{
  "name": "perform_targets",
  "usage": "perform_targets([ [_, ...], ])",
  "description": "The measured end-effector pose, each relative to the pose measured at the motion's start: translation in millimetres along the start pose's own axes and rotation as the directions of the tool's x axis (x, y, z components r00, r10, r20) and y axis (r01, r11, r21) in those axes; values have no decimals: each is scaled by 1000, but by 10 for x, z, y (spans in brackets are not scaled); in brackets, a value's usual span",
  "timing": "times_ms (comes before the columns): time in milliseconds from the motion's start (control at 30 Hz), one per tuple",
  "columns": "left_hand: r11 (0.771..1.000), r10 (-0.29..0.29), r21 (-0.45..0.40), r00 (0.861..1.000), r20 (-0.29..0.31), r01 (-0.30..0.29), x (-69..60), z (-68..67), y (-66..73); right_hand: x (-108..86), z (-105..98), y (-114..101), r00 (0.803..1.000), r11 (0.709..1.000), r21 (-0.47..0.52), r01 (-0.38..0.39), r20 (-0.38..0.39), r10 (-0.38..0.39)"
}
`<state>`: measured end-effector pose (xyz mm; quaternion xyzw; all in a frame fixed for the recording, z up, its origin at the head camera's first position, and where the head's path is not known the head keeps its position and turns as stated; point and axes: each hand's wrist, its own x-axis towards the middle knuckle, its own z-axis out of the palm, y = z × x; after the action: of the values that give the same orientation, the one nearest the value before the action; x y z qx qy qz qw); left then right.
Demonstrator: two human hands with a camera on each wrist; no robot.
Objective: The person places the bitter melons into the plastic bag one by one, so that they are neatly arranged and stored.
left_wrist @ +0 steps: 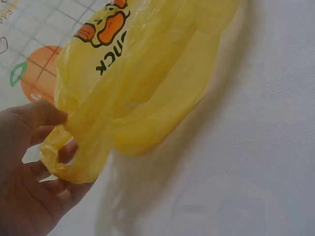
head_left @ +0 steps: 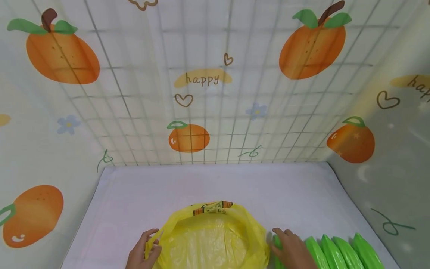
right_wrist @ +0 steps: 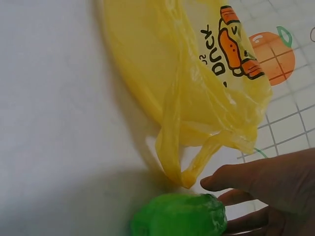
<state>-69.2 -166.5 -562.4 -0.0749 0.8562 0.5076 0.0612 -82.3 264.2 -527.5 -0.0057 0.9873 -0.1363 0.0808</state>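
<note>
i see the left hand point(head_left: 140, 254) pinching the yellow bag's point(head_left: 208, 243) loop point(left_wrist: 88, 168); the right hand's point(head_left: 293, 251) fingers are spread, a green thing point(right_wrist: 172, 217) just beside them.

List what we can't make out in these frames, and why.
Head: near side of the yellow bag, cut off by the bottom edge.
Head: near ends of the four green objects at right, cut off likewise.
Head: small print on the bag, too small to read.
Right wrist: lower part of the nearest green object, cut off by the bottom edge.
Right wrist: some right hand fingertips, hidden behind that object; grip unclear.
</note>
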Motion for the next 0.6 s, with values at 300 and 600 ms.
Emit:
perform_targets([
  [300,1000,22,-15,1000,8,-22,-16,7,42,39,-64,-42,996,999,35,-16,92,13],
  [600,999,36,-8,999,-8,-36,-10,19,10,59,-69,-61,991,995,91,-25,132,13],
])
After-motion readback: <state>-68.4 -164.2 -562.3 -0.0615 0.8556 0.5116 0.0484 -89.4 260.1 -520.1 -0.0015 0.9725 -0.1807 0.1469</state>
